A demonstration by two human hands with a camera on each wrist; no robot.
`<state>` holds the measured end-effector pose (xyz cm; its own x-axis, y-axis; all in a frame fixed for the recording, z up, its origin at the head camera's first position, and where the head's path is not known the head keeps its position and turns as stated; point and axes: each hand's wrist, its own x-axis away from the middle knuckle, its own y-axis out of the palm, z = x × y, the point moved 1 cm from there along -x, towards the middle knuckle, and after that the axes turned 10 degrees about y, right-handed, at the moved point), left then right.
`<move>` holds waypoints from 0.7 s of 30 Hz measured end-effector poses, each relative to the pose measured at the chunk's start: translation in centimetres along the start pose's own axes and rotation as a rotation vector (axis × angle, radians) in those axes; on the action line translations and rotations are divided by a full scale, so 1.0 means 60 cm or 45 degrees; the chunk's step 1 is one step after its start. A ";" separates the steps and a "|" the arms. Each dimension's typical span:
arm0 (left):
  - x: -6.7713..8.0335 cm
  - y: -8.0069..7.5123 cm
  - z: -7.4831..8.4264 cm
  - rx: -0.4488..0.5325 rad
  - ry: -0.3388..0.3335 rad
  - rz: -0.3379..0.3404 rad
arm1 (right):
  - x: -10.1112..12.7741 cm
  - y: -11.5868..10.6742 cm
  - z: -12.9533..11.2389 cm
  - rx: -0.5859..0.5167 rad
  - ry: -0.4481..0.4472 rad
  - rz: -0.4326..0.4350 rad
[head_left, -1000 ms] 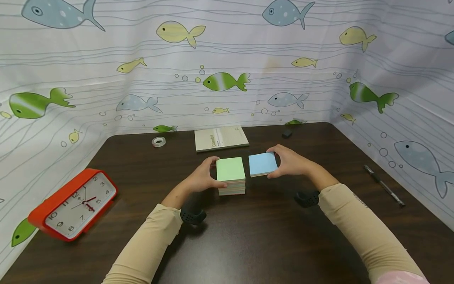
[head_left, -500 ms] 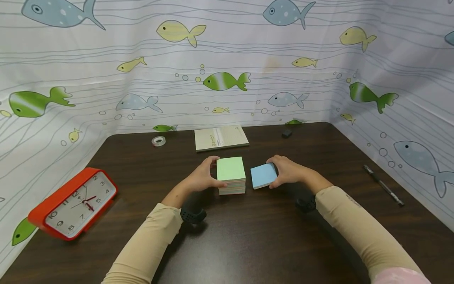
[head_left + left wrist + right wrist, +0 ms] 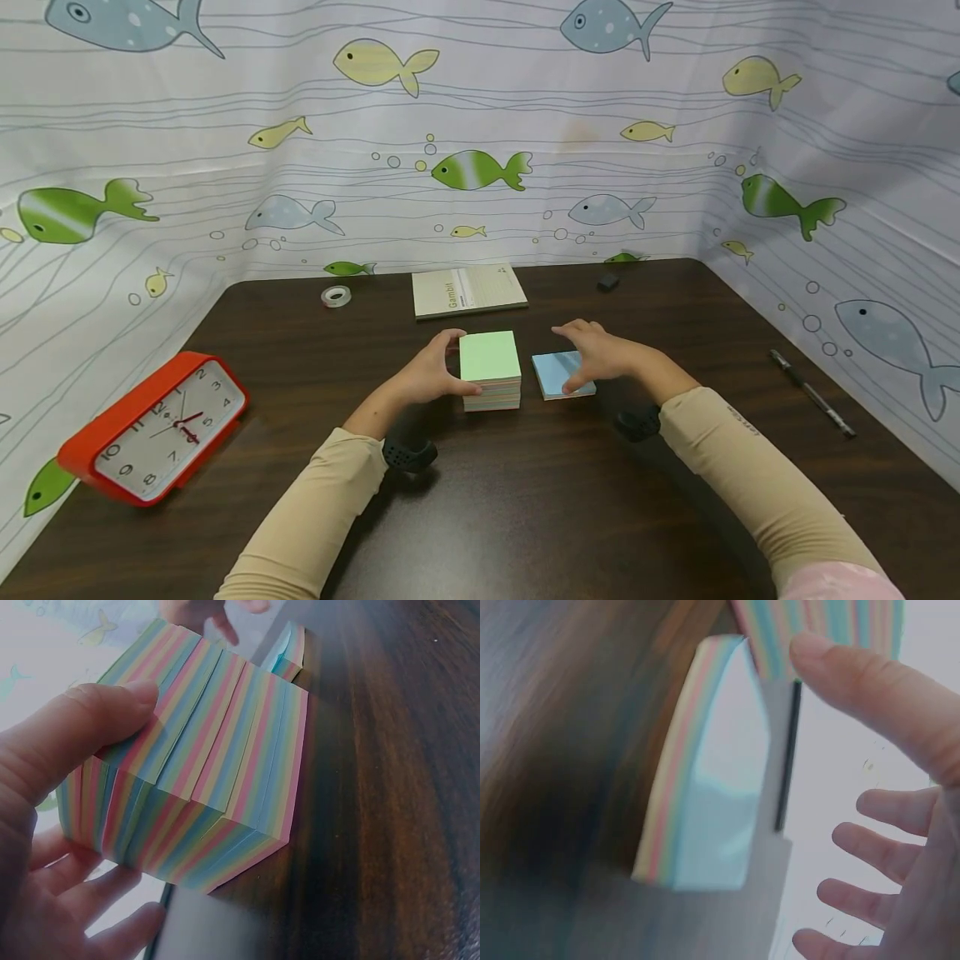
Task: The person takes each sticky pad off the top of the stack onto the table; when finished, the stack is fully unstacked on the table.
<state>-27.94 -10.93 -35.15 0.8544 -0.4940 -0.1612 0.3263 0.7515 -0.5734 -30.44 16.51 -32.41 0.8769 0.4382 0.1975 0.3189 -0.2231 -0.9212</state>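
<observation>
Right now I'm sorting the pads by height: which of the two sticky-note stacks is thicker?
The green-topped stack, gripped by the left hand. The blue-topped stack under the right hand is far thinner.

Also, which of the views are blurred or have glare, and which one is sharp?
Head view: sharp, with curved wide-angle edges. Left wrist view: the striped note block is fairly sharp, the background washed out. Right wrist view: motion blur smears the thin blue-topped pad.
</observation>
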 end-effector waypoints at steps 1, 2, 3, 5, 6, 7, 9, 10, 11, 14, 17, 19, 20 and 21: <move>0.000 0.000 0.000 0.003 -0.002 0.001 | 0.001 -0.002 -0.007 -0.009 -0.025 0.003; 0.000 0.000 0.000 0.003 -0.005 0.002 | 0.001 -0.003 -0.014 -0.019 -0.049 0.007; 0.000 0.000 0.000 0.002 -0.007 0.003 | 0.001 -0.004 -0.021 -0.026 -0.068 0.011; -0.001 0.001 -0.001 0.001 -0.012 0.004 | 0.001 -0.005 -0.035 -0.045 -0.100 0.011; -0.001 0.001 -0.002 -0.001 -0.013 0.004 | 0.000 -0.005 -0.042 -0.053 -0.117 0.012; -0.001 0.001 -0.002 -0.003 -0.014 0.005 | -0.001 -0.004 -0.049 -0.063 -0.129 0.013; -0.002 0.002 -0.004 -0.007 -0.012 0.007 | -0.004 -0.003 -0.063 -0.079 -0.143 0.019; -0.002 0.002 -0.004 -0.006 -0.010 0.009 | -0.007 -0.003 -0.069 -0.085 -0.149 0.020; -0.003 0.002 -0.005 -0.005 -0.006 0.009 | -0.009 -0.002 -0.076 -0.085 -0.155 0.023; -0.003 0.002 -0.005 -0.002 0.007 0.012 | -0.017 0.000 -0.093 -0.065 -0.160 0.028; -0.004 0.003 -0.005 0.001 0.018 0.015 | -0.025 0.002 -0.108 -0.048 -0.169 0.027; -0.003 0.003 -0.005 0.000 0.021 0.017 | -0.030 0.004 -0.114 -0.029 -0.178 0.032; -0.003 0.003 -0.005 0.002 0.021 0.019 | -0.033 0.005 -0.116 -0.022 -0.182 0.036; -0.003 0.004 -0.005 0.007 0.023 0.017 | -0.035 0.007 -0.118 -0.014 -0.185 0.039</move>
<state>-28.16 -10.80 -35.50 0.8513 -0.4916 -0.1834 0.3170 0.7604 -0.5669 -29.59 9.34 -30.82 0.8251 0.5525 0.1182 0.2976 -0.2471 -0.9222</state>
